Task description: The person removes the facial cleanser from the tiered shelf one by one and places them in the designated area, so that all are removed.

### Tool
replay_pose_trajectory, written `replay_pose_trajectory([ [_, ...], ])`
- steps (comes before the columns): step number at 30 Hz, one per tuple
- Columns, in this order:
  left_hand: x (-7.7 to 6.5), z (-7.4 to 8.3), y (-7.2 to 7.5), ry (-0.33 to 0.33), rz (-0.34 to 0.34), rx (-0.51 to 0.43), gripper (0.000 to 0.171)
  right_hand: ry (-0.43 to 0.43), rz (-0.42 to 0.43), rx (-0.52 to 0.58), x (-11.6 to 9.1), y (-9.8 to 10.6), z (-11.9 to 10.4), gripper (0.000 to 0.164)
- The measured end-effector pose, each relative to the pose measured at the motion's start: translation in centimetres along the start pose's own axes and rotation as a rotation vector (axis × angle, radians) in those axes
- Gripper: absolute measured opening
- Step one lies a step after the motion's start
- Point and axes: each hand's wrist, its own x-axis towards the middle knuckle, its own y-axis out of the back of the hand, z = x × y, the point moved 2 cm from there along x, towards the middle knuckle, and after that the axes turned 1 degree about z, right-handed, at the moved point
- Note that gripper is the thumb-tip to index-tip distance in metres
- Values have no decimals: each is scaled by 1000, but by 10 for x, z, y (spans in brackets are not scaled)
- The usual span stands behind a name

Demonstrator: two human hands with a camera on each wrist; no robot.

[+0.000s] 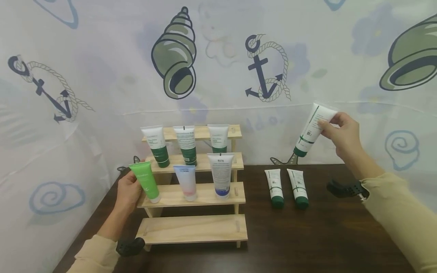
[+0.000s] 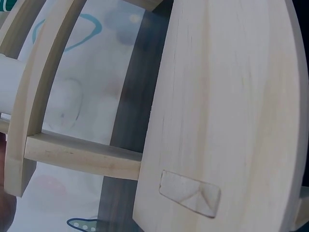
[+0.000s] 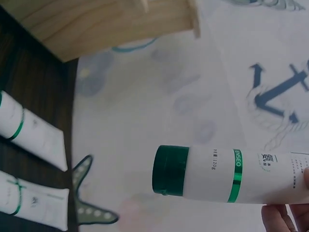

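Pale beige long sleeves (image 1: pixel 397 212) with curved black wrist bands (image 1: pixel 345 188)

A white squeeze tube (image 1: pixel 310 131), banded and capped in dark green, tilts cap-down toward the left in midair, pinched near its flat end in a right hand (image 1: pixel 345 132). Just beside a left hand (image 1: pixel 127 190), a bright green tube (image 1: pixel 146 181) stands cap-down on a four-tier wooden display stand (image 1: pixel 191 229).

Resembles a small shop display, with tubes (image 1: pixel 186 183) on a tiered wooden rack (image 1: pixel 191 229), dark surface (image 1: pixel 290 239) and seashell-printed backdrop (image 1: pixel 222 83).
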Motion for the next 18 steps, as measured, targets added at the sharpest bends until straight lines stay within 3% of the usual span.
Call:
replay_pose_trajectory([
  [4,0,-1,1,9,-1,13,42,-67,-21,-48,1,4,29,51],
  [18,0,-1,0,8,-11,11,42,-199,-228,-228,10,20,121,60],
])
